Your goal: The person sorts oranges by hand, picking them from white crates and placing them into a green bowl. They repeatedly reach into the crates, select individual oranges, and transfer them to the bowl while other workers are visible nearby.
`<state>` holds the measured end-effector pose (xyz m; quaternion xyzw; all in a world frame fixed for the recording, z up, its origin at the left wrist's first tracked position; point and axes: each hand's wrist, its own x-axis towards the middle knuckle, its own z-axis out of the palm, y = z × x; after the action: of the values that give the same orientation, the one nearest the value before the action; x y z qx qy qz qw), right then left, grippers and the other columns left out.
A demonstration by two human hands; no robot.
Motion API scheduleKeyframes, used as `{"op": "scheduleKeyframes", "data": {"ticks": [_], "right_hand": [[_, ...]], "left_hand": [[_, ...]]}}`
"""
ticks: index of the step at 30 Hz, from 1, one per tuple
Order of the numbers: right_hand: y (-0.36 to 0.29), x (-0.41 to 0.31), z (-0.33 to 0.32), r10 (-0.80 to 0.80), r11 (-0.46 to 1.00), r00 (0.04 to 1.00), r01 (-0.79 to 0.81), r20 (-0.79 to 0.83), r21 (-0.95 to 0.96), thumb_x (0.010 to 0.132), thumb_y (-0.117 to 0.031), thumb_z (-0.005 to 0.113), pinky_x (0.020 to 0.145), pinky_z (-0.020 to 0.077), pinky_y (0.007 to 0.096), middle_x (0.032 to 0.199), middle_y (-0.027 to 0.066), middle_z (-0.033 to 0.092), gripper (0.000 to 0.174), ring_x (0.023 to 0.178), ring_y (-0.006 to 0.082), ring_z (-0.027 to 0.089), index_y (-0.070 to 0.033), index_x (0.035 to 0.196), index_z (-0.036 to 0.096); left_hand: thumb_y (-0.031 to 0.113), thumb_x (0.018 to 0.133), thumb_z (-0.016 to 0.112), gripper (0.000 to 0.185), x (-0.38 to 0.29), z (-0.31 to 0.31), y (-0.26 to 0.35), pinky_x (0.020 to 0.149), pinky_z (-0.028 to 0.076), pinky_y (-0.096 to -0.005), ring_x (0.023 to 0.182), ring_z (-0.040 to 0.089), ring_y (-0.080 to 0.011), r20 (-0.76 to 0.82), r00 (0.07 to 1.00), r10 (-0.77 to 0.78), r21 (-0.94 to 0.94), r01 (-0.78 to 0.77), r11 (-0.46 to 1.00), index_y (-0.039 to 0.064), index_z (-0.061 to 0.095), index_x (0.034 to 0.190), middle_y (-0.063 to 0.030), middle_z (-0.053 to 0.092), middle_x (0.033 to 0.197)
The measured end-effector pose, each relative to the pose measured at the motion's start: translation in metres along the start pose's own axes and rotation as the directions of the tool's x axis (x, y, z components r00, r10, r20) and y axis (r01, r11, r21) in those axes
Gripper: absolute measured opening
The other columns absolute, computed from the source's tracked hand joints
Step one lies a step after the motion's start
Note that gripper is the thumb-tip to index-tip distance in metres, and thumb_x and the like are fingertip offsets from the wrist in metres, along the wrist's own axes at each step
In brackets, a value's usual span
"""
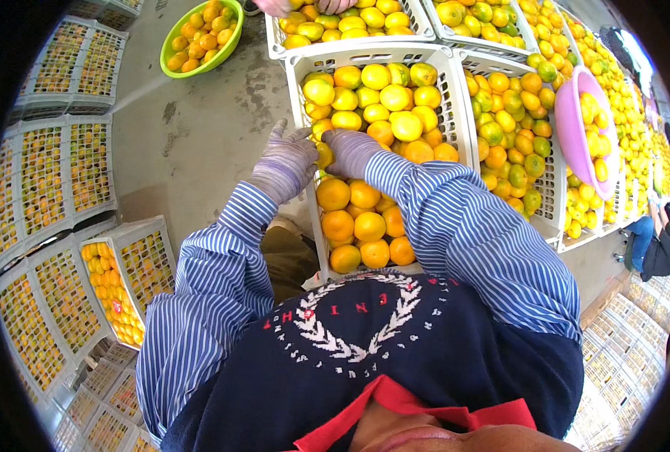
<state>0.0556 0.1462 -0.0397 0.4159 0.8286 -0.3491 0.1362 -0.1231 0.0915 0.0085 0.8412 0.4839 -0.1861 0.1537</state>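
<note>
Several yellow-orange mandarins (394, 98) fill the white plastic crate (456, 101) before me, their skins partly green at the far end and deeper orange near my body. My left hand (283, 164), in a purple-grey knit glove, reaches over the crate's left rim with its fingers partly spread. Inside the crate, my right hand (351, 151), gloved alike, curls over the fruit with its back upward. One small mandarin (324, 155) lies between the two hands, touched by the left thumb side and the right fingers. Whether either hand grips it is unclear, since fingertips are hidden.
Another crate (552, 186) of mandarins adjoins on the right, with a pink basin (575, 135) of fruit beyond. A lime-green basin (171, 65) stands on the concrete floor (143, 152). Stacked filled crates (112, 169) line the left. Another person's hand (335, 4) is over the crate ahead.
</note>
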Motion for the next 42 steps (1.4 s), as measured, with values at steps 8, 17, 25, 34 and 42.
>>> {"op": "scheduleKeyframes", "data": {"ticks": [8,17,25,34,42], "right_hand": [[-0.011,0.011,-0.006,-0.151,0.899,0.989,0.140,0.006,-0.414,0.091,-0.019,0.070,0.089,0.0585,0.0454,0.129,0.0160,0.067,0.039,0.114,0.0329,0.070,-0.010,0.129,0.068],[-0.005,0.047,0.033,0.062,0.978,0.995,-0.077,-0.083,-0.194,0.094,-0.015,0.062,0.090,0.0588,0.0441,0.124,0.0223,0.069,0.035,0.112,0.0330,0.071,-0.004,0.127,0.066],[0.025,0.002,-0.028,-0.149,0.988,0.988,0.150,-0.027,0.030,0.084,-0.032,0.079,0.110,0.0480,0.0457,0.140,0.0215,0.059,0.079,0.131,0.0381,0.058,-0.006,0.150,0.046],[0.115,-0.056,-0.072,0.047,0.999,0.959,-0.042,-0.281,0.022,0.093,-0.039,0.069,0.110,0.0474,0.0439,0.137,0.0217,0.063,0.060,0.125,0.0369,0.062,-0.005,0.141,0.059],[0.048,0.018,-0.034,-0.017,0.988,0.979,-0.014,-0.204,-0.151,0.086,-0.030,0.076,0.098,0.0556,0.0457,0.131,0.0201,0.064,0.053,0.115,0.0359,0.067,-0.005,0.129,0.060]], "left_hand": [[0.028,0.095,0.063,0.030,-0.004,-0.004,-0.005,0.125,0.019,-0.0589,0.147,0.043,-0.0254,-0.099,0.995,-0.017,-0.050,0.012,0.999,0.016,0.071,0.122,-0.0026,0.065,0.134],[0.026,0.095,0.064,0.025,0.002,-0.010,0.003,0.126,0.018,-0.0575,0.148,0.042,-0.0266,0.005,0.999,-0.043,-0.033,0.043,0.999,0.018,0.071,0.118,-0.0036,0.065,0.133],[0.031,0.095,0.063,0.026,0.040,-0.004,0.022,0.128,0.015,-0.0550,0.136,0.057,-0.0236,0.282,0.959,-0.023,0.113,-0.009,0.994,0.020,0.077,0.115,-0.0026,0.075,0.115],[0.028,0.098,0.059,0.026,0.103,0.027,0.027,0.123,0.027,-0.0506,0.116,0.069,-0.0243,0.393,0.918,-0.049,0.259,-0.059,0.964,0.020,0.080,0.111,-0.0056,0.078,0.115],[0.035,0.096,0.062,0.031,0.070,-0.005,0.033,0.125,0.025,-0.0485,0.121,0.067,-0.0244,0.338,0.928,-0.157,0.207,0.089,0.974,0.017,0.076,0.118,-0.0087,0.077,0.115]]}}
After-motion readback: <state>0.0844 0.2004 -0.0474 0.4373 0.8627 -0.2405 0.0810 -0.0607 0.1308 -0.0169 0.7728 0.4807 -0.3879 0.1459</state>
